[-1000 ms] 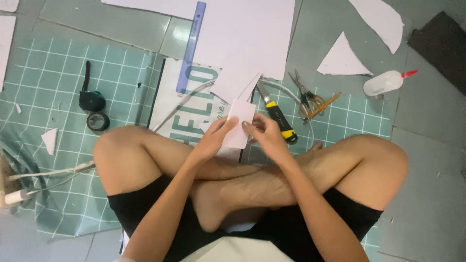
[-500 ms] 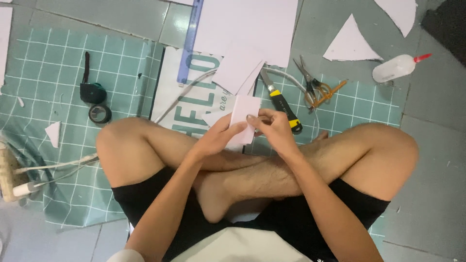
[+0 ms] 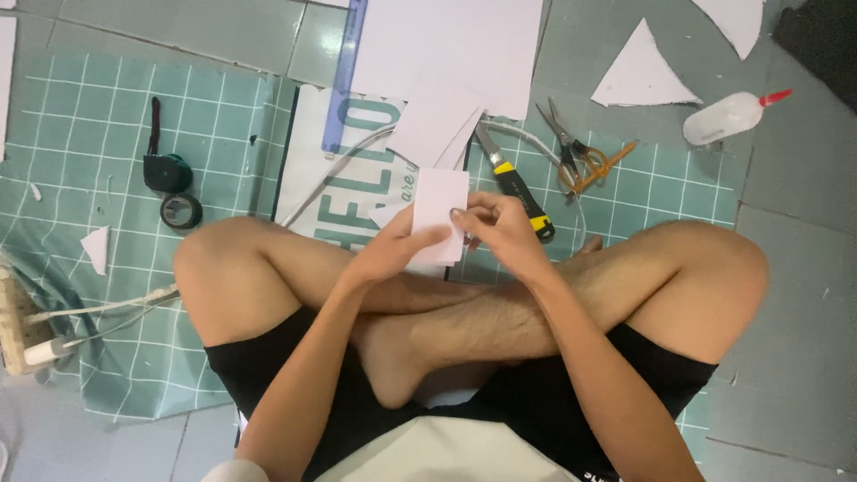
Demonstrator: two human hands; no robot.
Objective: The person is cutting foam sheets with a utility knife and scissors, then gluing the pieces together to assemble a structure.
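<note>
Centrally, small white card (image 3: 439, 207) pinched between left hand (image 3: 393, 252) and right hand (image 3: 500, 225), above crossed legs; yellow utility knife (image 3: 515, 181) and scissors (image 3: 571, 153) just beyond on floor.

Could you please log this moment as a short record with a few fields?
posture: person seated cross-legged on the floor
left hand: holds the small white card from below
right hand: pinches the card's right edge
surface: teal grid mat
right of hands: utility knife, scissors, glue bottle
left of hands: tape roll
above hands: blue ruler, white sheet
</note>
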